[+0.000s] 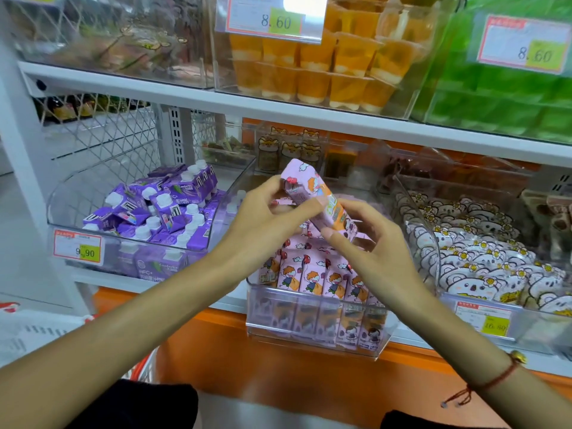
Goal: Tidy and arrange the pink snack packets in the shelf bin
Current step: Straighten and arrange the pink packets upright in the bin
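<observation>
A clear plastic shelf bin [312, 342] in the middle of the lower shelf holds a row of several upright pink snack packets [312, 280] with cartoon prints. Above the bin, a pink snack packet [312, 193] is tilted, its top end pointing up and left. My left hand [263, 218] pinches its upper end with thumb and fingers. My right hand [365, 239] holds its lower end, thumb on the front. More pink packets lie behind my hands, partly hidden.
A clear bin of purple drink pouches [154, 212] sits to the left. At right, a bin holds white bear-print packets [483, 258]. The upper shelf [278, 109] carries orange jelly cups [325, 66] and green packs [507, 97]. Price tags hang on the bin fronts.
</observation>
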The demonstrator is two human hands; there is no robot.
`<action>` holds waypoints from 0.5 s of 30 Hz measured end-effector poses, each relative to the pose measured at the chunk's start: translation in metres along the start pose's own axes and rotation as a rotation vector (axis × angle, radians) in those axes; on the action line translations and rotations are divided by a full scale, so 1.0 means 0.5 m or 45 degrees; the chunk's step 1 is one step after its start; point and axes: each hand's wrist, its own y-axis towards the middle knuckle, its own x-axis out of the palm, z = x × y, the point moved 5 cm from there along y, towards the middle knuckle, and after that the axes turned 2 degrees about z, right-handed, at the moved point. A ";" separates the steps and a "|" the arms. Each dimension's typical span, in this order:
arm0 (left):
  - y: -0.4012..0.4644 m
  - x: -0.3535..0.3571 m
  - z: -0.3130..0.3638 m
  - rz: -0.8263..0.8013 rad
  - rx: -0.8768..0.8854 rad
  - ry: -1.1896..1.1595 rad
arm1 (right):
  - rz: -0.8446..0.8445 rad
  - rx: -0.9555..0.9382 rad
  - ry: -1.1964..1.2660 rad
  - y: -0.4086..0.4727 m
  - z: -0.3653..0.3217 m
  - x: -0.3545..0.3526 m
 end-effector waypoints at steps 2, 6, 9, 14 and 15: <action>0.001 -0.006 0.006 0.043 0.037 0.057 | 0.024 -0.032 -0.051 0.000 -0.001 -0.003; 0.003 -0.015 0.012 0.088 0.108 0.159 | 0.043 -0.076 -0.105 0.001 0.002 -0.003; 0.015 -0.042 0.014 0.219 0.185 0.159 | 0.018 -0.033 -0.251 0.004 0.023 0.002; 0.045 -0.086 0.002 0.378 0.312 0.269 | -0.280 0.014 -0.616 -0.004 0.062 0.035; 0.056 -0.089 -0.003 0.371 0.316 0.322 | -0.326 -0.029 -0.705 -0.006 0.062 0.041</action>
